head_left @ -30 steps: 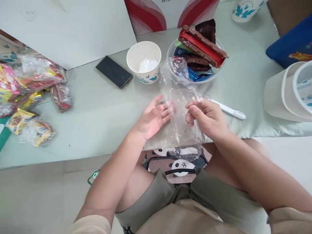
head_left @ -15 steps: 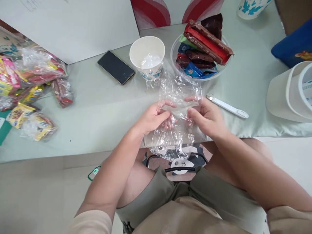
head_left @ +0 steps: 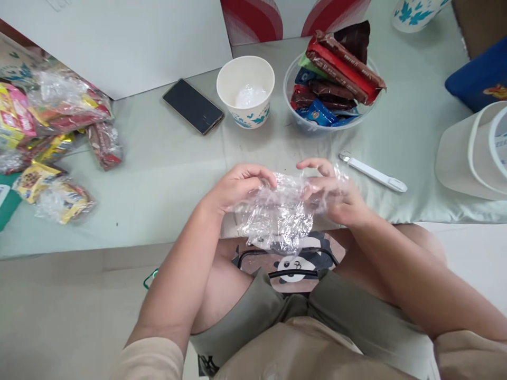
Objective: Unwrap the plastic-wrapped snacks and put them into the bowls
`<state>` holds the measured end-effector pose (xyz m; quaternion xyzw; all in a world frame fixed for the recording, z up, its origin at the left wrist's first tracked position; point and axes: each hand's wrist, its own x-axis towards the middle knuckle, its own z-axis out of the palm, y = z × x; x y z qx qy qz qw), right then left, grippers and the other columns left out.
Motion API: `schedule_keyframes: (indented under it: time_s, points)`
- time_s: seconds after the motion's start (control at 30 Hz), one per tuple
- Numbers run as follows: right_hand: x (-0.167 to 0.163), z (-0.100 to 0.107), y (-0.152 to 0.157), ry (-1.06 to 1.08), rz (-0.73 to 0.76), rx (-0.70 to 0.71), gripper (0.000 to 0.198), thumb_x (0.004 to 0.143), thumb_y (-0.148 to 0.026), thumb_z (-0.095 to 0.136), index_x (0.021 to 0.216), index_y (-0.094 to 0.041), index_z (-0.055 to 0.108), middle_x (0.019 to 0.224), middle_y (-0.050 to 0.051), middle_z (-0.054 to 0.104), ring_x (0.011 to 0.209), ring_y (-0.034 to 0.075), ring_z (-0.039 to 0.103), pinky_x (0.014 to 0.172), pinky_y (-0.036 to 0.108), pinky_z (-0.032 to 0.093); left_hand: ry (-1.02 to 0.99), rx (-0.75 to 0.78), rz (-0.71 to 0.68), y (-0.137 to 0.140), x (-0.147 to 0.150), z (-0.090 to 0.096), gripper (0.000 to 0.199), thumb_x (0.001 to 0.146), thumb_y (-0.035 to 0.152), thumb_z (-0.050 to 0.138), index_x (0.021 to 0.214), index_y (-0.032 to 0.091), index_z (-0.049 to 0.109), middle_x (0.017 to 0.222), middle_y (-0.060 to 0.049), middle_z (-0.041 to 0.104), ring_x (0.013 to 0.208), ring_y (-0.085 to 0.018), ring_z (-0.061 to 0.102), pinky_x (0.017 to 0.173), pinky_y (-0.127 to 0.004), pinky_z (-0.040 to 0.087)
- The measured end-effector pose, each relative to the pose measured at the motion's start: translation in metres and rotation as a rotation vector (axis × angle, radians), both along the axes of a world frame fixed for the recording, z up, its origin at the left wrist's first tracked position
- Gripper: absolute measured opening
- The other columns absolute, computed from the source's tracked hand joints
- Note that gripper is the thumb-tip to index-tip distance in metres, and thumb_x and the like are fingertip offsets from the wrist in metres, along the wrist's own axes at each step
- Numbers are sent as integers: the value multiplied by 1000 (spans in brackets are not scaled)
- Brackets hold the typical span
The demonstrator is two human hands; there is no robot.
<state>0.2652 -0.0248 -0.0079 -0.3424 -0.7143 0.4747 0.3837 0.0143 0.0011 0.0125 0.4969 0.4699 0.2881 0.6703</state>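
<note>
Between my hands, over the table's front edge, hangs a crumpled clear plastic bag (head_left: 277, 216). My left hand (head_left: 241, 184) pinches its left side, fingers curled inward. At the other side, my right hand (head_left: 332, 192) grips the gathered plastic, its index finger raised and part of the fingers blurred behind the film. Just beyond stands a paper cup (head_left: 251, 117) with blue leaf print and clear plastic inside. A white box cutter (head_left: 374, 173) lies to the right of my right hand, not touching it.
Behind the bag, a clear bowl (head_left: 291, 97) holds several wrapped snack bars (head_left: 344, 66). A phone (head_left: 194, 105) lies left of the cup. Packaged snacks (head_left: 63, 116) pile up at far left. White buckets (head_left: 459, 153) and a blue container (head_left: 479, 74) stand at right. A white board (head_left: 119, 42) rises behind.
The bag has been bunched up and drawn toward me, its far end now off the cup and bowl. My right hand has moved slightly right, lifting its index finger.
</note>
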Motion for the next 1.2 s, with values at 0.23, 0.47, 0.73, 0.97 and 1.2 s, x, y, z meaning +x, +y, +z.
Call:
schedule_keyframes:
  time_s: [0.23, 0.47, 0.73, 0.97, 1.2]
  points:
    - [8, -2, 2, -9, -30, -80, 24, 88, -33, 57, 80, -27, 80, 142, 5, 56, 133, 32, 56, 115, 54, 47, -98, 69, 115, 4, 0, -13, 26, 79, 40, 72, 88, 17, 74, 87, -5, 74, 71, -15, 67, 63, -26, 54]
    - [-13, -7, -1, 215, -304, -389, 58, 72, -45, 86, 116, -32, 51, 135, 7, 60, 117, 26, 67, 98, 46, 60, -160, 189, 67, -4, 4, -14, 40, 73, 22, 77, 111, 24, 63, 132, -6, 65, 94, -20, 76, 68, -27, 62]
    - [-19, 6, -3, 95, -149, -493, 27, 87, -47, 71, 86, -24, 57, 84, 3, 71, 80, 19, 69, 74, 34, 57, -237, -62, -5, -2, 0, -5, 56, 68, 35, 87, 119, 24, 65, 119, -8, 75, 88, -20, 77, 71, -28, 62]
    - [-12, 13, 0, 188, -250, -585, 20, 87, -39, 65, 102, -27, 59, 58, -7, 51, 47, 13, 46, 47, 27, 39, -105, -137, 54, 0, 3, -6, 24, 74, 31, 79, 93, 19, 70, 60, 5, 61, 42, -9, 53, 40, -22, 43]
    - [-2, 22, 8, 212, -151, -545, 32, 80, -49, 51, 74, -22, 65, 67, 4, 61, 58, 16, 53, 55, 32, 41, -235, -151, 71, 5, 3, 0, 35, 69, 50, 69, 65, 15, 71, 66, -5, 64, 57, -12, 58, 51, -25, 47]
